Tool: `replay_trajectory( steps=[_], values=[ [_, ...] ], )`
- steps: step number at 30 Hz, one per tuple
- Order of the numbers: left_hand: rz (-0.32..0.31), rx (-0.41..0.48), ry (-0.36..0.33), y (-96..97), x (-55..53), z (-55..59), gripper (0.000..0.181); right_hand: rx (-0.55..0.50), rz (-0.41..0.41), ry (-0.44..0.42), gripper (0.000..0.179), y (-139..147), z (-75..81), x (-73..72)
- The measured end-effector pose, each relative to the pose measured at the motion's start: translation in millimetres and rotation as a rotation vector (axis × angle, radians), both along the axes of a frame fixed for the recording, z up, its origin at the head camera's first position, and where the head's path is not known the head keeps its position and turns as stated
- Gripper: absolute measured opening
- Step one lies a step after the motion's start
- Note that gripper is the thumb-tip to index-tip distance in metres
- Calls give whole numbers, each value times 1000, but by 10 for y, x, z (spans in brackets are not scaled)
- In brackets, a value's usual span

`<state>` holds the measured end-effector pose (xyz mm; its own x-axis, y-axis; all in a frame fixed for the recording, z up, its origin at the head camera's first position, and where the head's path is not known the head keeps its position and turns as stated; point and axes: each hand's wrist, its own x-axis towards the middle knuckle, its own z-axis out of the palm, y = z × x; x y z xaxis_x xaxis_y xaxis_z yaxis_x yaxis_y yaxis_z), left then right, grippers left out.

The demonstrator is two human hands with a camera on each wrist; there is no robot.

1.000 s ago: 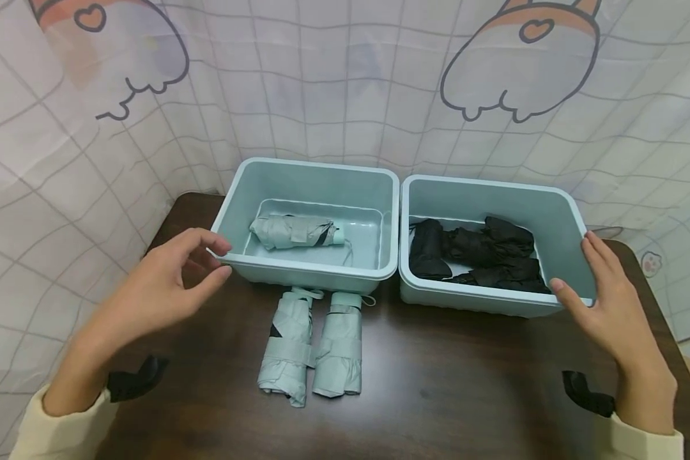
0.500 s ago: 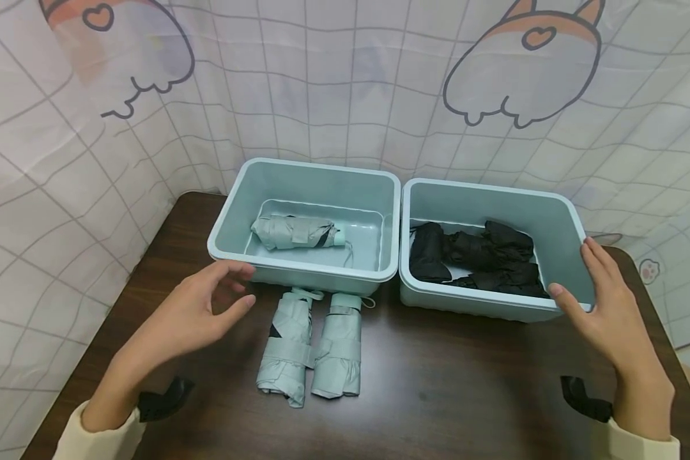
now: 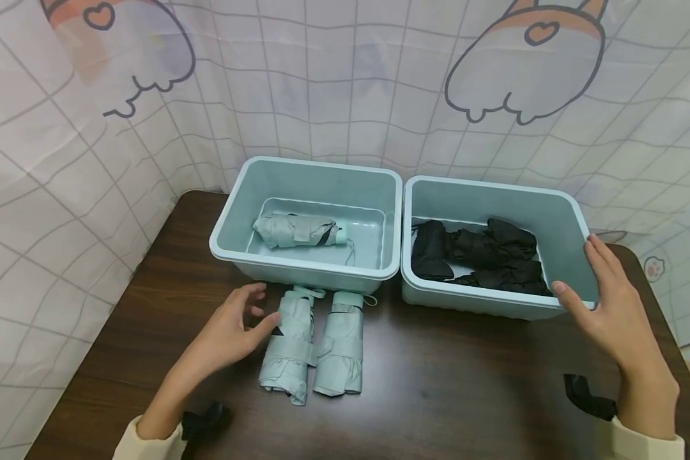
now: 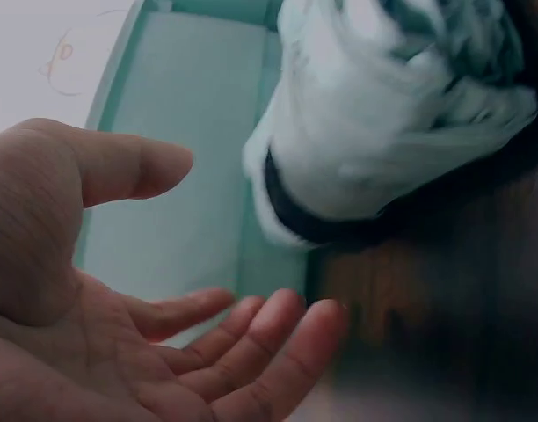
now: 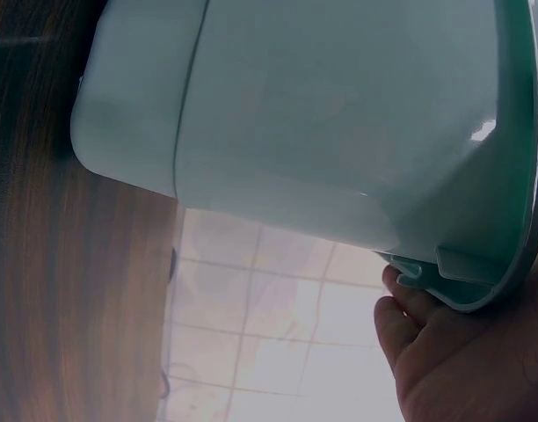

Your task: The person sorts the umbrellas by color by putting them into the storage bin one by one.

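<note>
My left hand [image 3: 227, 335] is just left of a folded pale-green umbrella [image 3: 287, 358] on the table, thumb and fingers spread apart. In the left wrist view a gap shows between the thumb and that umbrella [image 4: 357, 132]. A second pale-green umbrella [image 3: 339, 351] lies right beside it. Another umbrella [image 3: 296, 230] rests inside the left plastic bin [image 3: 305, 268]. My right hand [image 3: 621, 313] holds the front right corner of the right bin [image 3: 477, 300], thumb over the front rim and fingers along the outer side. The right wrist view shows fingertips [image 5: 396, 325] below the rim.
Several black fabric bundles [image 3: 477, 249] lie inside the right bin. The two bins stand side by side at the back of the dark wooden table [image 3: 437, 383]. A white checked curtain [image 3: 345, 83] hangs behind and at both sides.
My left hand has moved from the left bin's front left corner, rightward and toward me, to beside the left umbrella. The right hand has stayed on the right bin.
</note>
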<state>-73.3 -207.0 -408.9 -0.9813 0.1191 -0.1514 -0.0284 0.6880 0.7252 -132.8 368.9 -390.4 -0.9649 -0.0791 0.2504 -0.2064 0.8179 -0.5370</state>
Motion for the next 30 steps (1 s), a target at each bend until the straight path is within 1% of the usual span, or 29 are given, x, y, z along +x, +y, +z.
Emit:
replay_trajectory(
  steps=[6, 8, 10, 14, 19, 23, 30],
  values=[
    [18, -33, -137, 147, 8, -105, 75, 13, -9, -6, 82, 3, 0, 8],
    [33, -46, -166, 186, 11, -129, 78, 9, -3, -3, 82, 0, -2, 0],
    [44, -58, -177, 223, 12, -141, 77, 6, 2, 0, 82, -2, -3, -6],
    [59, -105, -183, 298, 15, -154, 80, 2, 4, 2, 82, -6, -2, -5],
    [73, -185, -181, 381, 35, -161, 94, -1, 3, 7, 81, -14, -1, -2],
    [86, -212, -170, 432, 54, -182, 97, 1, 0, 11, 81, -11, 1, -4],
    [106, -241, -126, 503, 81, -213, 100, -5, 4, 14, 81, 0, -9, -7]
  ],
)
